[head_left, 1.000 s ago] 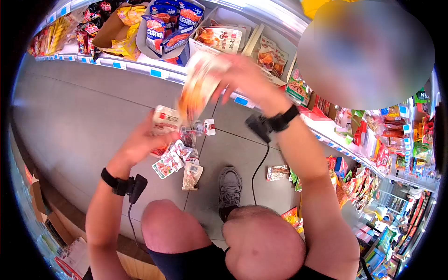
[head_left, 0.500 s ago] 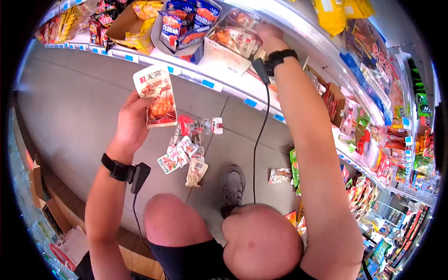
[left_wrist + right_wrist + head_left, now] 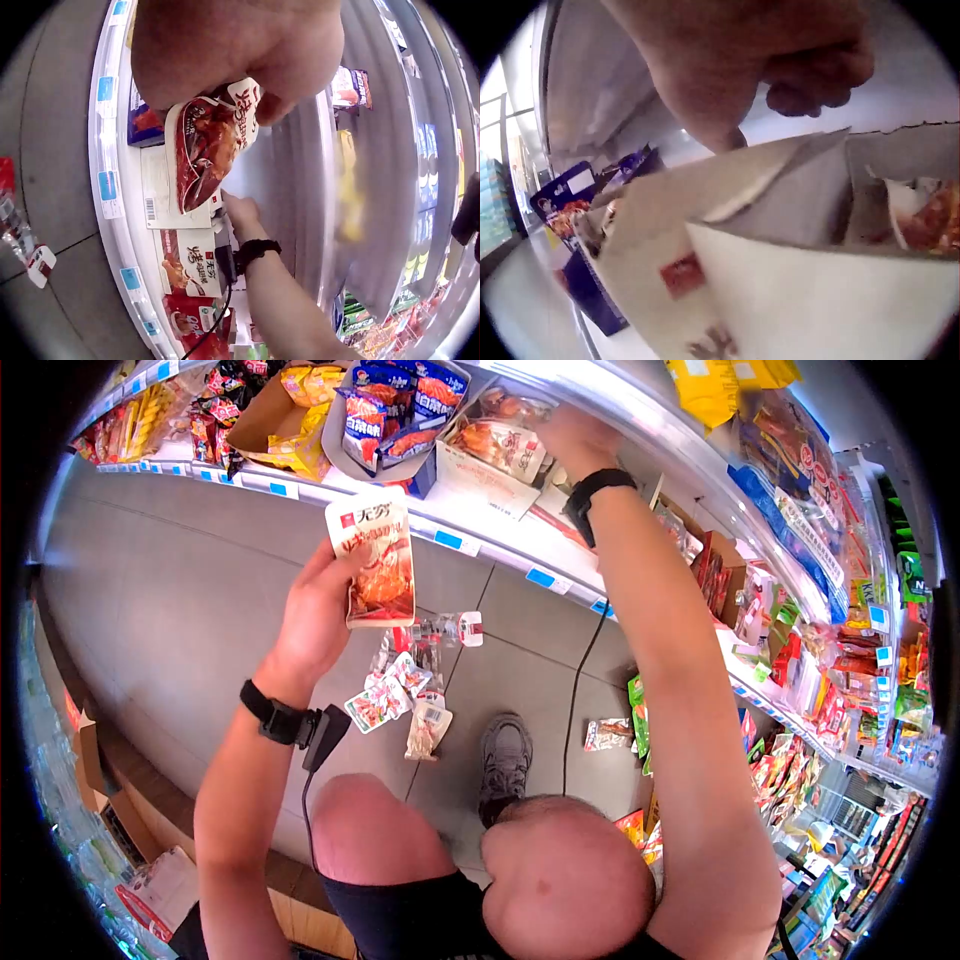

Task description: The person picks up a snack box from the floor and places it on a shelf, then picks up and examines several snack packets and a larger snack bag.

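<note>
My left hand (image 3: 318, 605) holds up a flat white-and-red snack packet (image 3: 385, 575) over the floor, thumb across its front; it pictures roasted meat. In the left wrist view this packet (image 3: 214, 142) overlaps the shelf boxes. My right hand (image 3: 580, 440) reaches onto the shelf, at the back right corner of a white display box (image 3: 480, 482) with similar packets (image 3: 500, 448) in it. The right wrist view shows that hand (image 3: 757, 67) above the cardboard, fingers bent with nothing visible between them, the thumb tip right at the box's back edge.
Blue snack bags (image 3: 400, 410) in a box and a yellow-bag carton (image 3: 275, 425) stand to the left on the shelf. Loose packets (image 3: 385, 700) lie on the grey floor before my shoe (image 3: 505, 755). A cable (image 3: 572, 710) hangs from my right wrist. Yellow bags (image 3: 705, 390) hang above.
My right hand has gone from beside the left hand to the shelf box. The left hand now holds the packet upright and has shifted slightly right over the last half second.
</note>
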`<state>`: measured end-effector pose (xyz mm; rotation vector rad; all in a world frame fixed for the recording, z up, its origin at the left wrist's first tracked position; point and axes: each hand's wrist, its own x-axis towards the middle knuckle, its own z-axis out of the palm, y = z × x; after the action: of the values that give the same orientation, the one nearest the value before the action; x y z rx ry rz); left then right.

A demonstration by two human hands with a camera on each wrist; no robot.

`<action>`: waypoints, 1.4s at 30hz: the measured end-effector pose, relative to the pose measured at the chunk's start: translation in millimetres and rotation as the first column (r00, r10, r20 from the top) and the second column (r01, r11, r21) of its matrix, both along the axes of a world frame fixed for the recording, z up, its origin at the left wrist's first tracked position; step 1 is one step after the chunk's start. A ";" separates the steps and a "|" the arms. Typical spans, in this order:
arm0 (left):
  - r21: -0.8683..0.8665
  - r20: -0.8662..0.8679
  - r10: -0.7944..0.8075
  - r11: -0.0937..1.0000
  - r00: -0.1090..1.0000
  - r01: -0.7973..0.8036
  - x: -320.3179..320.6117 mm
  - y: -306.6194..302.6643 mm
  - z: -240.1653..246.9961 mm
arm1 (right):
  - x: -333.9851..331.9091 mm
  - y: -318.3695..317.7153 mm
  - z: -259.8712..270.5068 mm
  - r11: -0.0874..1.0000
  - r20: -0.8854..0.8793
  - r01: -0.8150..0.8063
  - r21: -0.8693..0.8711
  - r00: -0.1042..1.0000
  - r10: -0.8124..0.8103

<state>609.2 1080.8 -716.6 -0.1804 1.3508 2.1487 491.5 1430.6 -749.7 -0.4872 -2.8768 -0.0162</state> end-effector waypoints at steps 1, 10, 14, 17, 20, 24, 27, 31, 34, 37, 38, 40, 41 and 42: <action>0.015 0.031 0.007 1.000 1.000 -0.007 1.4 -0.1 -0.5 | 5.9 5.8 -4.8 0.997 0.004 -0.020 0.071 1.000 0.020; -0.042 -0.052 0.007 0.999 0.999 -0.009 1.8 -8.7 -18.6 | 171.6 -98.4 -61.3 0.732 -0.107 -0.639 -0.238 0.766 0.634; -0.075 -0.042 -0.080 0.994 0.996 0.076 3.2 -21.4 -19.2 | 277.5 -180.9 -158.6 0.397 -0.038 -0.789 -0.469 0.467 0.884; -0.036 -0.048 -0.079 0.996 0.996 0.077 4.2 -28.7 -22.1 | 329.8 -216.5 -174.7 0.371 0.076 -0.778 -0.507 0.389 0.918; -0.060 -0.025 -0.071 0.996 0.997 0.069 9.1 -24.6 -16.7 | 351.1 -221.2 -183.5 0.315 0.029 -0.888 -0.336 0.324 0.946; -0.039 -0.036 -0.075 0.997 0.997 0.074 15.7 -25.7 -18.3 | 359.5 -216.0 -201.5 0.164 0.066 -0.933 -0.321 0.151 0.986; -0.051 -0.048 -0.089 0.995 0.995 0.086 18.1 -18.2 -10.1 | 353.9 -207.1 -196.9 0.120 0.138 -0.921 -0.370 0.073 0.988; -0.093 -0.022 -0.107 0.990 0.994 0.105 19.5 -17.8 -6.7 | 333.5 -193.8 -167.3 0.134 0.059 -0.832 -0.539 0.121 0.991; -0.175 -0.004 -0.208 0.963 0.978 0.204 25.5 -16.9 -7.6 | 310.3 -157.8 -96.9 -0.075 -0.251 -0.270 -0.960 0.708 0.661; -0.184 0.007 -0.311 0.934 0.950 0.307 34.4 -4.0 -5.8 | 276.2 -111.4 -37.4 -0.214 -0.073 0.057 -0.975 0.829 0.555; -0.201 0.019 -0.373 0.907 0.928 0.369 34.7 -4.3 -7.9 | 267.3 -99.9 -20.2 -0.262 -0.051 0.108 -0.959 0.845 0.532; -0.163 0.036 -0.470 0.868 0.882 0.470 44.0 3.5 4.1 | 251.6 -75.3 -2.0 -0.213 -0.073 0.050 -0.976 0.844 0.531; -0.163 0.027 -0.529 0.835 0.848 0.526 45.2 7.2 3.0 | 246.9 -68.2 2.4 -0.190 -0.102 -0.002 -0.982 0.848 0.519; -0.164 0.018 -0.584 0.799 0.812 0.578 45.5 9.5 2.0 | 243.2 -65.4 4.1 -0.177 -0.157 -0.082 -0.981 0.868 0.471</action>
<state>654.7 1090.3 -714.6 0.1946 1.3773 1.5283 734.7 1365.2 -745.6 0.1080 -2.3879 2.5629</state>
